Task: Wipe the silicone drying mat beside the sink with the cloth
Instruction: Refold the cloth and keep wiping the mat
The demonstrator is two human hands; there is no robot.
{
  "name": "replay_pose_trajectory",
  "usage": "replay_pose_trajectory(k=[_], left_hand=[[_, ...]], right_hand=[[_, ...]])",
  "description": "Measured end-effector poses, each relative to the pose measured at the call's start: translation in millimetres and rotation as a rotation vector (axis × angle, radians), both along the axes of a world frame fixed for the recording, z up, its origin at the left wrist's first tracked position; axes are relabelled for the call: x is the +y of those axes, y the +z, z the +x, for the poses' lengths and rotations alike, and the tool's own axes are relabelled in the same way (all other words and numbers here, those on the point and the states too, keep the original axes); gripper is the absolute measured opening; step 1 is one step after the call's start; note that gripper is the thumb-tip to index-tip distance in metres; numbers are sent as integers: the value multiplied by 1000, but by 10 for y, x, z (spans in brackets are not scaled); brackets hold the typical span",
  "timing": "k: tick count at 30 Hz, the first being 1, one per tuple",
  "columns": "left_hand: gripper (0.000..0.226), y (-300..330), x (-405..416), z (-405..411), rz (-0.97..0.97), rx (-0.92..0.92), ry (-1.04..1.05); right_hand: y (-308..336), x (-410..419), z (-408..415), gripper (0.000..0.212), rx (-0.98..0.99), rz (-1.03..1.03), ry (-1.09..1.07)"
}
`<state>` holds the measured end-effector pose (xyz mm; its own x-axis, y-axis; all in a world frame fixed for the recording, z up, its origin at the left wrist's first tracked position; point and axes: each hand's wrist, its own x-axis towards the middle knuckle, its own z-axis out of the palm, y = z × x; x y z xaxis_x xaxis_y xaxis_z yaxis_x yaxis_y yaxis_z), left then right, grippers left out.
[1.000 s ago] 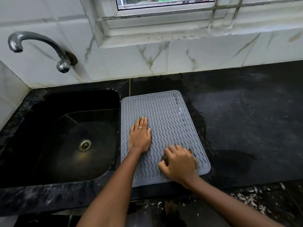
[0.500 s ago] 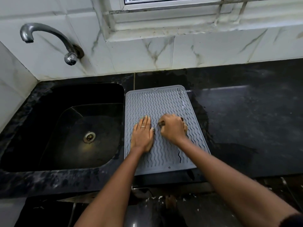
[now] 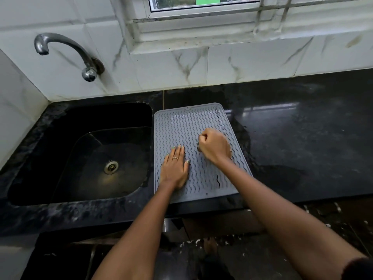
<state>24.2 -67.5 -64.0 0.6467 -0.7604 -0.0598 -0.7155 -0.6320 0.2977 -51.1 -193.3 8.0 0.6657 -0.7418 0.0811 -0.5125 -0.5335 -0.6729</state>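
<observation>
My right hand [image 3: 214,146] is balled into a fist, its fingers [image 3: 203,136] curled tight round the cloth [image 3: 198,148], of which only a dark scrap shows under the knuckles on the side toward my left hand; the rest is hidden in my grip and the hand itself is a little blurred. The fist presses down on the grey silicone drying mat [image 3: 181,126], on its right half about midway along its length. Just beside it, nearer to me and apart from it, my left hand [image 3: 175,168] lies flat on the mat with straight fingers [image 3: 177,152] held together and pointing away from me, the thumb out toward the fist, a ring on one finger; it holds nothing and simply rests palm down on the mat's left half. Under both hands the mat's wavy ridges run away from me to its far edge, and its near edge lies close to the front lip of the black bench [image 3: 302,138]. To the left of my left hand the mat's long side lies right beside the dark sink [image 3: 60,158], whose drain [image 3: 111,167] sits well out to the left. Beyond the sink, a curved metal tap [image 3: 66,51] comes out of the white marbled wall tiles [image 3: 242,61], and above the tiles past my fist is the window [image 3: 201,5].
</observation>
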Motion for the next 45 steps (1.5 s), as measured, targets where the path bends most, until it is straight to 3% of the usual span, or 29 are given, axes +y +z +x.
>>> replay_pose_trajectory(k=[3, 9, 12, 15, 18, 20, 23, 25, 27, 31, 34, 36, 38, 41, 45], left_hand=[[56, -14, 98, -89, -11, 9, -5], [55, -17, 219, -174, -23, 11, -21], [56, -5, 233, -205, -19, 21, -17], [58, -10, 263, -268, -2, 5, -8], [59, -10, 269, -296, -11, 3, -7], [58, -19, 292, -310, -16, 16, -12], [58, -27, 320, -323, -22, 3, -13], [59, -29, 319, -336, -27, -5, -8], [59, -20, 316, -331, -40, -5, -7], [60, 21, 324, -352, -64, -1, 11], [58, 113, 247, -357, -81, -3, 75], [48, 222, 135, -267, -110, -16, 124], [37, 336, 7, -100, -161, 9, 186], [35, 472, -220, 240, -226, 90, 255], [42, 579, -598, 759, -172, 141, 247]], right_hand=[[-170, 41, 65, 30, 323, -168, 129], [-334, 636, -686, 16, 186, -333, 218], [-257, 781, -1067, 9, 205, -277, 280], [-96, 754, -1025, 5, 254, -130, 181], [43, 669, -722, 8, 53, -54, 20], [65, 589, -499, 18, -8, -74, 52], [-55, 574, -398, 38, 184, -162, 178], [-218, 673, -545, 32, 309, -332, 237], [-306, 820, -763, 25, 301, -375, 257], [-303, 949, -1113, 22, 247, -292, 288], [-95, 660, -962, 13, 281, 71, 185], [109, 383, -748, 12, 140, 410, 42], [319, 145, -520, 11, -51, 507, -68], [616, -134, -91, 12, -259, 477, -94], [770, -438, 658, 19, -385, 296, -23]])
